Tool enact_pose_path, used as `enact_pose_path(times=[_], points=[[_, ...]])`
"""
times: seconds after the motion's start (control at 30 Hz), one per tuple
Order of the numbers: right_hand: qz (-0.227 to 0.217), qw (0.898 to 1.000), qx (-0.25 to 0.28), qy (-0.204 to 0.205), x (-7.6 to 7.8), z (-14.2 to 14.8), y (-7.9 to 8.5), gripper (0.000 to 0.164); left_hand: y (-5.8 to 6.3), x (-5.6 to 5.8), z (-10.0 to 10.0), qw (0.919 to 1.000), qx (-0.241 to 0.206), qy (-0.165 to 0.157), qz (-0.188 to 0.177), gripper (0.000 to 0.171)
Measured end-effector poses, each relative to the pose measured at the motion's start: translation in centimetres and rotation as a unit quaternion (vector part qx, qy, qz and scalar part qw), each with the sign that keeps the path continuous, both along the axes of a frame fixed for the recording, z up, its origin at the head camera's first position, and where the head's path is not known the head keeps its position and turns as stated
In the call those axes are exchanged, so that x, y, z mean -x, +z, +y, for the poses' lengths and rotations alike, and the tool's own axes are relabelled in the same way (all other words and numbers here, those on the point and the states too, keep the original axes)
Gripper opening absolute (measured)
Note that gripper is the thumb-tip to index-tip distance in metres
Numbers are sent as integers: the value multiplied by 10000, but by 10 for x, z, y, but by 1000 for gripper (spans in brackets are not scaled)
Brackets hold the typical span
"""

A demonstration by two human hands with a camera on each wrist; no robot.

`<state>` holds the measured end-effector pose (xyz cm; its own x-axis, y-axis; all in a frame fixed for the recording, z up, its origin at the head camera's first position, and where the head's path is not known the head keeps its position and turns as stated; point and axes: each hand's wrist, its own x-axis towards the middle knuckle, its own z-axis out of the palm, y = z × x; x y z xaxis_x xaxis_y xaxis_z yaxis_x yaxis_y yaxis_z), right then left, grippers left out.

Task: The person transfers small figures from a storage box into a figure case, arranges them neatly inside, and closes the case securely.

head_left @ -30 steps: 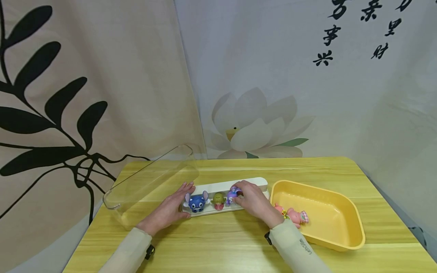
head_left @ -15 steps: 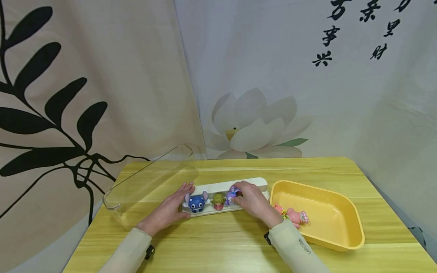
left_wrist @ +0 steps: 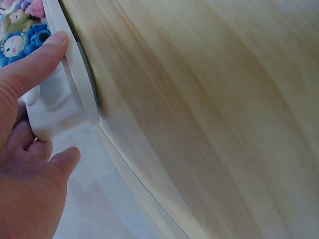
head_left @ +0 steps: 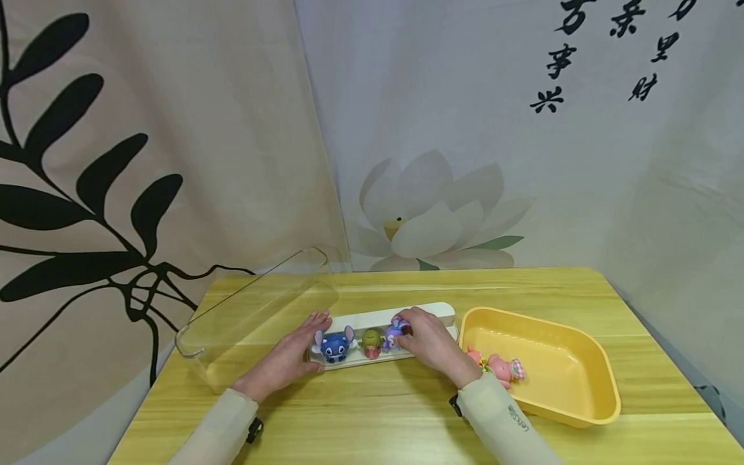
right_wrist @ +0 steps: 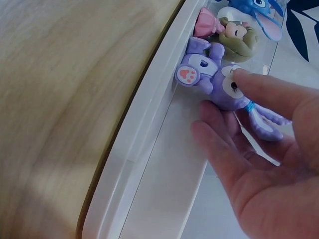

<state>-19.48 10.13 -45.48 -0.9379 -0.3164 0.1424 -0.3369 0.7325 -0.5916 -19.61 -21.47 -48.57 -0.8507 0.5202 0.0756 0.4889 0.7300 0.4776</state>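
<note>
A white stepped display base (head_left: 372, 318) lies at the middle of the table, its left end held by my left hand (head_left: 285, 352), thumb on the front rim and fingers at the back. On its front step stand a blue big-eared figurine (head_left: 335, 347) and a small olive-haired doll figurine (head_left: 371, 341) in pink. To their right, a purple rabbit figurine (right_wrist: 224, 89) with long ears sits beside the doll. My right hand (head_left: 433, 342) pinches the rabbit's head between thumb and fingers, seen closely in the right wrist view.
A yellow tray (head_left: 604, 368) stands to the right, with pink figurines (head_left: 503, 369) at its left side, partly hidden by my right forearm. A long clear plastic cover (head_left: 256, 323) lies at the back left of the wooden table (head_left: 360, 420).
The purple rabbit has shifted very slightly left, closer to the doll, with my right hand still on it. My left hand stays on the base's end.
</note>
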Motion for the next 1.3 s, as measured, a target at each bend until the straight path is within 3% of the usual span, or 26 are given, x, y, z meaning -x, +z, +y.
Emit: enact_pose_path(times=[0.3,0.6,1.03,1.3], points=[[-80,9999,80,-88,-1,3,-1,40,-2,0,1,10000,3,-18,-42,97],[106,9992,96,-373,-21,17,15,48,-2,0,1,9999,-35,41,-86,97],[184,9973,506,-506,-54,64,33,62,-3,-1,-1,10000,-35,36,-22,96],[345,9951,559,-737,-66,98,34,57,-1,0,0,10000,-14,16,-8,96]])
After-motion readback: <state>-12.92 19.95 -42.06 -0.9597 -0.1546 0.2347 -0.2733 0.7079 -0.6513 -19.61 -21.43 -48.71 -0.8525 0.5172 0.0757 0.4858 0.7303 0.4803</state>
